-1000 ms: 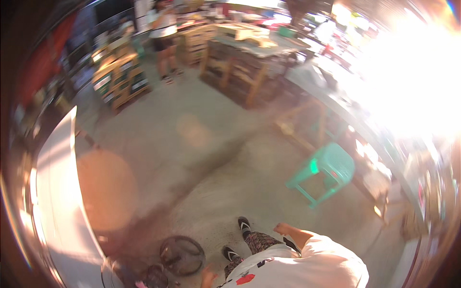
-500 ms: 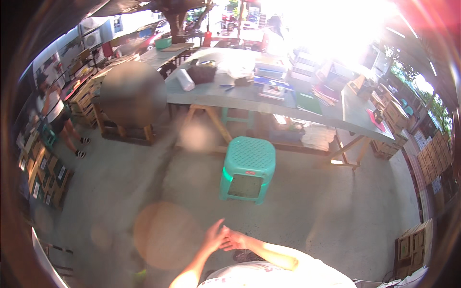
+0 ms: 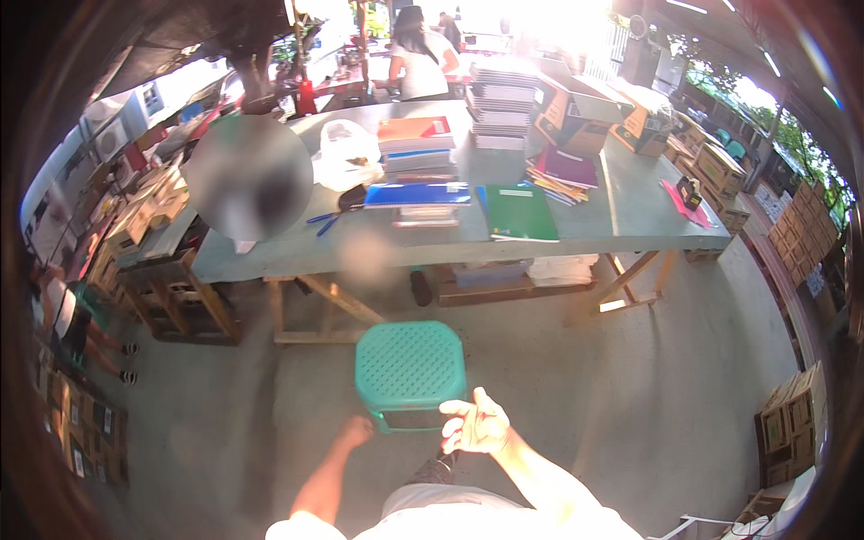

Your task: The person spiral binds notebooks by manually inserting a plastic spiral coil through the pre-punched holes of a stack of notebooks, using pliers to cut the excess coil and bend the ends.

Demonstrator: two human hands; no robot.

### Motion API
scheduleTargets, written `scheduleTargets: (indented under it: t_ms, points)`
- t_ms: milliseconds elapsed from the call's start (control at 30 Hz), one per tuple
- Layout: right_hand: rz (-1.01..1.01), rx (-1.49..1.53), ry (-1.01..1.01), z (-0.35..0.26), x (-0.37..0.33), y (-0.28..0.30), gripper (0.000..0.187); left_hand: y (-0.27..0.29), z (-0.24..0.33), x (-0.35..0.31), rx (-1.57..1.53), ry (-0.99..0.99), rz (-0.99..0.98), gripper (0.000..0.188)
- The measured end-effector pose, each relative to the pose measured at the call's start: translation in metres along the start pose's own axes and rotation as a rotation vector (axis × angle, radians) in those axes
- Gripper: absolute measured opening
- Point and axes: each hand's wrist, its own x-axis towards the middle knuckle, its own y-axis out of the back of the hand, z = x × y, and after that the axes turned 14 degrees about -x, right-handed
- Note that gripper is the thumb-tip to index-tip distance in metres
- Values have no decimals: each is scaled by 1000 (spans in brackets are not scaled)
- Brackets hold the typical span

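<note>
Your right hand (image 3: 475,423) hangs loose, fingers half curled and grasping nothing, at the near right corner of the green plastic stool (image 3: 409,364). Your left hand (image 3: 356,432) reaches down at the stool's near left corner; whether it grips the edge you cannot tell. The stool stands on the concrete floor (image 3: 576,396), just in front of you, with the long bench (image 3: 621,211) of stacked books (image 3: 418,166) beyond it.

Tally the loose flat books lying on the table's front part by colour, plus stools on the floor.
Green book: 1
Blue book: 1
Teal stool, by the hands, left and right: 1
Total: 3
</note>
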Motion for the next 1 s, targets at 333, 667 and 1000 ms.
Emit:
scheduleTargets:
  t_ms: [333,667,1000]
  points:
    - [1638,-1312,-438,-230,-83,63,29,106,205,249,-415,-347,908,22]
    - [1378,-2463,128,-413,-30,146,16,166,252,391,-271,-83,1121,29]
    - [709,-2182,105,-365,44,181,16,155,248,388,-208,-55,1227,24]
